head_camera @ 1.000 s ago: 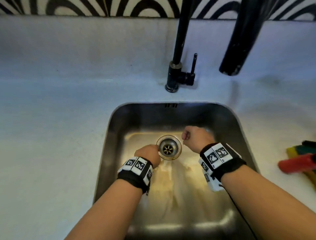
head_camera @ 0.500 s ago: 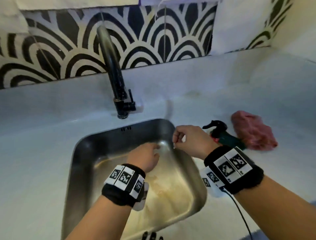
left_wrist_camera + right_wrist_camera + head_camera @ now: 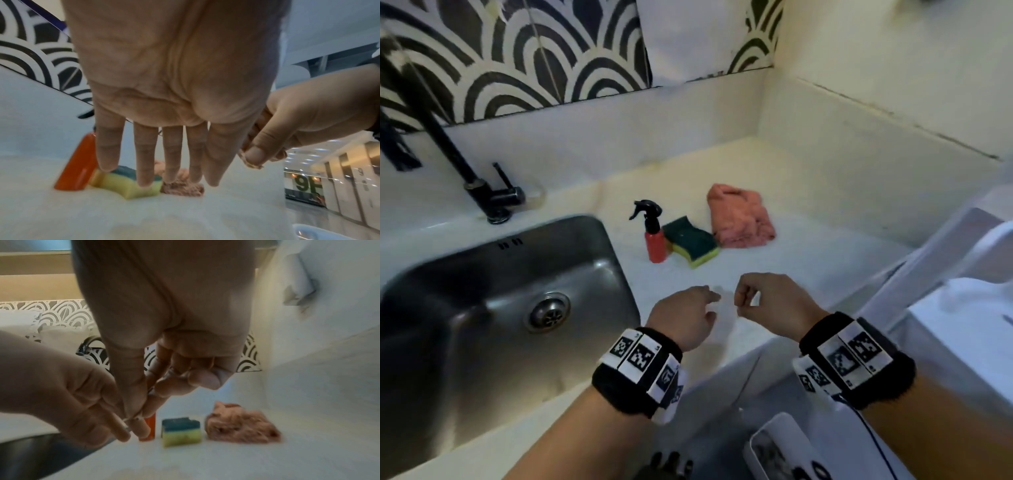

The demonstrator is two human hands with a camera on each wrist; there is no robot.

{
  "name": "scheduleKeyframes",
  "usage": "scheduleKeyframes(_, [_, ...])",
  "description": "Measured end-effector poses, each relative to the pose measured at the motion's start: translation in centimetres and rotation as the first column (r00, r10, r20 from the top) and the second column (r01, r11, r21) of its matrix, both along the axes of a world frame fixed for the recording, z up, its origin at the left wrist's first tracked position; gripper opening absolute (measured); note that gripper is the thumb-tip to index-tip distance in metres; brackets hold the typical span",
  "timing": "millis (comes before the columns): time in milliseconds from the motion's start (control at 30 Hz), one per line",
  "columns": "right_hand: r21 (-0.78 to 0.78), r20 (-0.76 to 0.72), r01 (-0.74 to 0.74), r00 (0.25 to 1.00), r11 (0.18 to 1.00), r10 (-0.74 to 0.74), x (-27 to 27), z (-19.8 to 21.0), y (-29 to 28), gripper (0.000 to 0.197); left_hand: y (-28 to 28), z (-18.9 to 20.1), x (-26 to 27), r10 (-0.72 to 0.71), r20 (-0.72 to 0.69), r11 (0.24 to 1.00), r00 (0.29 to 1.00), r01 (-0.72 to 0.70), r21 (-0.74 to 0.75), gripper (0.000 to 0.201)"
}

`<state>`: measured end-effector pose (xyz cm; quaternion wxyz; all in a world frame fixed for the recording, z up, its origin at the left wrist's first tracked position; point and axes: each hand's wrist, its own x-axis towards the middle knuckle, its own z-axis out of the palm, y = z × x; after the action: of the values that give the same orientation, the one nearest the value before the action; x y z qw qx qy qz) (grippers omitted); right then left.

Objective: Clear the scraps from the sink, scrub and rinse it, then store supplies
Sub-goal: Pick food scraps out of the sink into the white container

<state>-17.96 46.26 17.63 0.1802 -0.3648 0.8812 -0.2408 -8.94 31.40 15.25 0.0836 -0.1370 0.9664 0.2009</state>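
Note:
My right hand hovers over the white counter just right of the steel sink, its thumb and forefinger pinching a small pale scrap. My left hand is close beside it, fingers straight and spread, their tips near the right hand's pinch. A pale blur between the two hands in the head view is too smeared to identify. The sink's drain strainer lies bare.
A red spray bottle, a green-and-yellow sponge and a crumpled pink cloth sit on the counter behind the hands. The black faucet stands behind the sink. A white bin stands below the counter edge.
Both hands have come up from the drain and moved right, out of the sink and over the counter. The view has swung right with them.

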Motion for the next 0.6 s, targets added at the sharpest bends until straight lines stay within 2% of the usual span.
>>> scheduleKeyframes(167, [0.092, 0.059, 0.035, 0.997, 0.995, -0.041, -1.0, -5.2, 7.2, 0.011, 5.7, -2.4, -2.6, -0.12, 0.025, 0.993, 0.992, 0.12, 0.002, 0.042])
scheduleKeyframes(267, [0.166, 0.106, 0.082, 0.989, 0.983, -0.101, -1.1, -8.6, 10.3, 0.013, 8.4, -3.6, -3.7, -0.141, 0.007, 0.99, 0.99, 0.141, -0.005, 0.044])
scheduleKeyframes(467, [0.275, 0.159, 0.102, 0.976, 0.956, -0.15, -0.1, -16.1, 14.3, 0.036, 11.1, -5.2, -5.3, -0.179, -0.055, 0.983, 0.982, 0.177, -0.046, 0.05])
scheduleKeyframes(600, [0.398, 0.208, 0.151, 0.946, 0.905, -0.249, 1.1, -19.7, 15.9, 0.017, 11.7, -5.8, -5.8, -0.194, -0.039, 0.979, 0.98, 0.191, -0.067, 0.052])
